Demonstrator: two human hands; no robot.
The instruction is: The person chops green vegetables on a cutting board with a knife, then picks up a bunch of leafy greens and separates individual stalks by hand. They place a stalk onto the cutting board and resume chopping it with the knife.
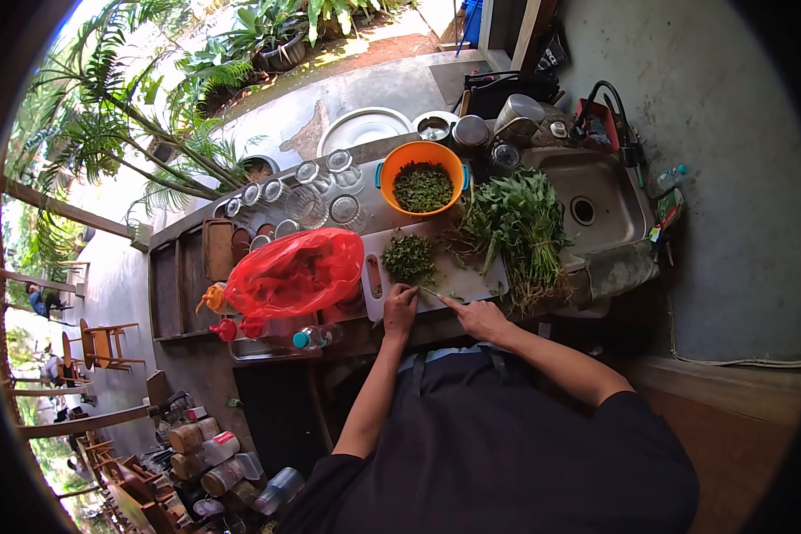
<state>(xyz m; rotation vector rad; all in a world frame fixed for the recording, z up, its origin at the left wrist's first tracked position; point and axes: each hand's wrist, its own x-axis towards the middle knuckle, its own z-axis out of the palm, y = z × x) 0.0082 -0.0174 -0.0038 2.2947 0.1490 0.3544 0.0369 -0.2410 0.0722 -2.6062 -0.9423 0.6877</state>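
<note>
My right hand (pixel 483 322) is closed round the handle of a knife (pixel 449 301), its blade pointing left over the front part of a white cutting board (pixel 376 309). My left hand (pixel 400 310) rests at the board's front edge near the knife tip, fingers curled together; what they hold, if anything, is too small to make out. Chopped green leaves (pixel 408 259) lie heaped on the board behind my left hand. A large bunch of leafy greens (pixel 521 227), with roots toward me, covers the board's right side. Behind the board, an orange basin (pixel 424 154) contains more chopped leaves.
A red plastic bag (pixel 295 271) lies left of the board, with a bottle with a teal cap (pixel 316 337) in front. Several upturned glasses (pixel 343 165) stand behind the bag. To the right is a metal sink (pixel 614 200) with a black faucet (pixel 630 147).
</note>
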